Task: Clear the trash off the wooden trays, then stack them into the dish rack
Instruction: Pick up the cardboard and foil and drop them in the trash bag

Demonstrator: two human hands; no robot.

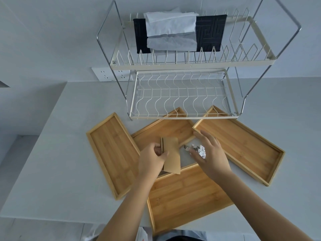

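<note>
Several wooden trays lie on the white counter: one at the left point(111, 152), one in the middle point(166, 129) under the rack's front edge, one at the right point(243, 146), and one nearest me point(187, 195). My left hand point(152, 159) grips a folded piece of brown cardboard point(172, 155) above the gap between the trays. My right hand point(210, 153) closes its fingertips on a crumpled ball of aluminium foil point(198, 148) that sits on the counter between the trays. The two-tier wire dish rack point(182, 94) stands behind the trays.
On the rack's upper tier rests a black tissue holder point(210, 32) with white tissue point(172, 30) across it. A wall socket point(111, 76) is left of the rack. The counter's left edge point(34, 141) drops away. A plastic bag point(140, 235) shows below the front edge.
</note>
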